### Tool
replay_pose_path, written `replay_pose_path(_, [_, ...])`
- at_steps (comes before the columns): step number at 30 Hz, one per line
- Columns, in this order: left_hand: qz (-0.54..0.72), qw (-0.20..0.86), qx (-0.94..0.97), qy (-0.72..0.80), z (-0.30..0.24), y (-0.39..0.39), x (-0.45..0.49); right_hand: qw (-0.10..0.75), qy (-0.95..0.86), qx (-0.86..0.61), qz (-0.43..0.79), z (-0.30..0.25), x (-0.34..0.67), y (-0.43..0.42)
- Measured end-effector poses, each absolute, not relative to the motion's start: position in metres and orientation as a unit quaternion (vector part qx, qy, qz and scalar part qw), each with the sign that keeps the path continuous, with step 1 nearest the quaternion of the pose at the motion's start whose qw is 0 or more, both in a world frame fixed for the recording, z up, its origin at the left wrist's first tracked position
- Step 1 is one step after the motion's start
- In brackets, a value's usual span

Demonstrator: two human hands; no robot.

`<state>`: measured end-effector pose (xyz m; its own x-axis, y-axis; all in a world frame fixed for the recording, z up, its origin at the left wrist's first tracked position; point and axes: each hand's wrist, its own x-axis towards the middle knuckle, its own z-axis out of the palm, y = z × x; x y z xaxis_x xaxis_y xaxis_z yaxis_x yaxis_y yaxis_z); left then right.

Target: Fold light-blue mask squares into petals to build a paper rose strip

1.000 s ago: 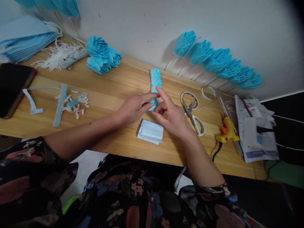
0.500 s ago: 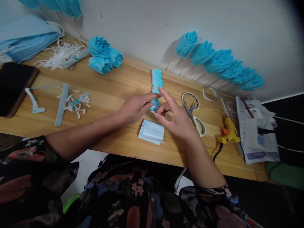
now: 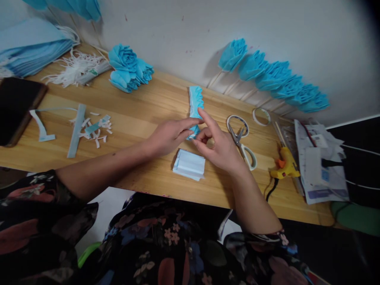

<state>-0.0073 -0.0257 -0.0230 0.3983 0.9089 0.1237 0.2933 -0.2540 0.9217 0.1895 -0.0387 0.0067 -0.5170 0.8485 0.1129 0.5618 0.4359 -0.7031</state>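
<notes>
A pleated light-blue strip (image 3: pixel 196 101) lies lengthways on the wooden table (image 3: pixel 142 107). My left hand (image 3: pixel 169 135) pinches its near end, thumb and fingers closed on it. My right hand (image 3: pixel 218 145) meets it from the right, forefinger stretched onto the strip, the other fingers curled at the same end. Just in front of both hands lies a small stack of folded pale-blue pieces (image 3: pixel 189 164).
Scissors (image 3: pixel 241 139) and a yellow glue gun (image 3: pixel 285 164) lie right of my hands, beside a tape ring (image 3: pixel 261 116) and papers (image 3: pixel 322 162). Blue flowers on sticks (image 3: pixel 273 77) lean on the wall. A blue rose (image 3: pixel 127 67), cut scraps (image 3: pixel 89 126) and a dark phone (image 3: pixel 16 107) lie left.
My right hand has shifted slightly at the strip's near end, its fingers curling closer. The left hand and the strip stay where they were.
</notes>
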Motion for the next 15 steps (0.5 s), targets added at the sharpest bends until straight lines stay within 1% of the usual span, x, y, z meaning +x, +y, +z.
replay_pose_path(6, [0.351, 0.441, 0.712, 0.418, -0.0213, -0.0262, -0.0070, 0.231, -0.815, -0.435, 0.307, 0.0046, 0.1912, -0.0373])
replay_pose_path(13, [0.313, 0.385, 0.754, 0.431, -0.0147, -0.0308, -0.0070, 0.230, -0.819, -0.433, 0.299, 0.0036, 0.1929, -0.0360])
replay_pose_path(15, [0.313, 0.383, 0.752, 0.435, -0.0143, -0.0311, -0.0065, 0.226, -0.824, -0.430, 0.291, 0.0035, 0.1931, -0.0359])
